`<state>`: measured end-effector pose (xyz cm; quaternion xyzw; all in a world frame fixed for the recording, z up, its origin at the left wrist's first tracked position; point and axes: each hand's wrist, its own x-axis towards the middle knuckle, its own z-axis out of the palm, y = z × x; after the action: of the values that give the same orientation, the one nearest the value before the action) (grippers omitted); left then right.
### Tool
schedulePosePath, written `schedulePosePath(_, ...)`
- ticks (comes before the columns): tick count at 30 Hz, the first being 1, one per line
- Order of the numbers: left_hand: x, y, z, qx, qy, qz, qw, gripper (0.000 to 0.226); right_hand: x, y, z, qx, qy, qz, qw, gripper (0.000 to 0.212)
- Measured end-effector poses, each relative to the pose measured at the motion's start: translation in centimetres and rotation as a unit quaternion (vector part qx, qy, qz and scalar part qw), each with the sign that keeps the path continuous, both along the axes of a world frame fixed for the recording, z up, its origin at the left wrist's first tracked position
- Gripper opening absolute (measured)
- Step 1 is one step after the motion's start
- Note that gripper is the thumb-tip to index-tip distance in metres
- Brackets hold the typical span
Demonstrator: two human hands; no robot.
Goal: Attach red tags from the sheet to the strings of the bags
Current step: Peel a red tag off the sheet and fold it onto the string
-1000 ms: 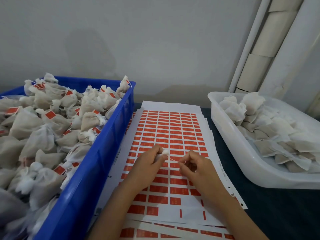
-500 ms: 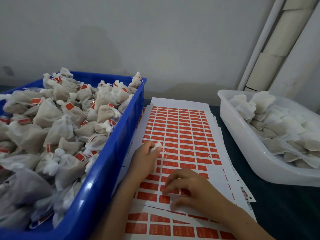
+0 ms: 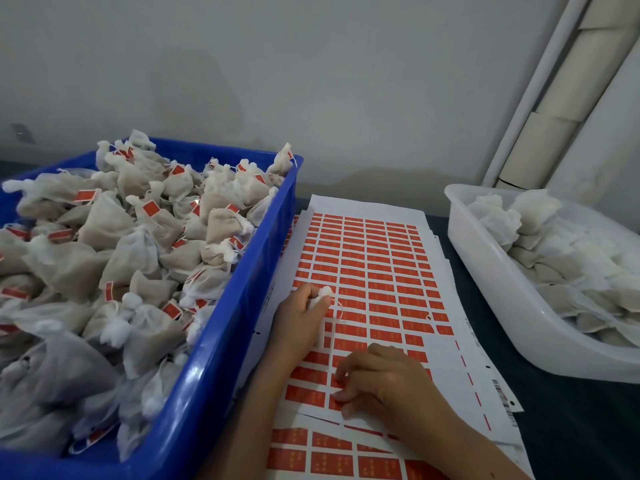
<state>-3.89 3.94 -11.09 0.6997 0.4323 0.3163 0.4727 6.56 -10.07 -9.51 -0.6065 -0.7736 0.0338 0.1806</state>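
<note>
A white sheet of red tags (image 3: 372, 268) lies flat in the middle, on top of other sheets. My left hand (image 3: 301, 318) rests on its left part and grips a small white bag (image 3: 323, 295) by its gathered top; the bag's white string (image 3: 339, 311) loops out to the right. My right hand (image 3: 381, 384) lies lower on the sheet, fingers curled, its fingertips picking at a red tag (image 3: 337, 381) in the lower rows.
A blue crate (image 3: 221, 341) on the left is heaped with tagged bags. A white tub (image 3: 485, 282) on the right holds untagged bags. Dark table surface (image 3: 571, 427) shows at the lower right. Pale pipes (image 3: 540, 116) lean against the wall.
My right hand let go of the string near the bag and dropped down to the lower tag rows. My left hand has kept hold of the bag.
</note>
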Motion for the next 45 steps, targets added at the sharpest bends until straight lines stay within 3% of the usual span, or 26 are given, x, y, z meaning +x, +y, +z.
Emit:
schedulePosePath(6,-0.1,0.0,-0.1,-0.001,-0.002,-0.003,1.0,0.014,-0.8,-0.6,-0.1,0.031,-0.048,-0.001,0.998,0.031)
schedulePosePath(22,-0.2,0.1,-0.3,0.001,-0.009,-0.011,1.0,0.013,-1.0,-1.1,-0.2,0.054,-0.07,-0.002,0.996,0.032)
schedulePosePath(30,-0.2,0.0,-0.3,0.003,-0.017,-0.019,1.0,0.015,-1.2,-1.0,0.1,0.069,-0.171,0.04,0.982,0.039)
schedulePosePath(39,-0.1,0.1,-0.3,0.007,-0.007,-0.018,1.0,0.011,-0.8,-0.7,0.6,0.062,-0.155,0.049,0.985,0.027)
schedulePosePath(45,0.0,0.1,-0.3,0.011,-0.003,-0.021,1.0,0.011,-1.2,-1.1,-0.2,0.074,-0.179,0.038,0.98,0.039)
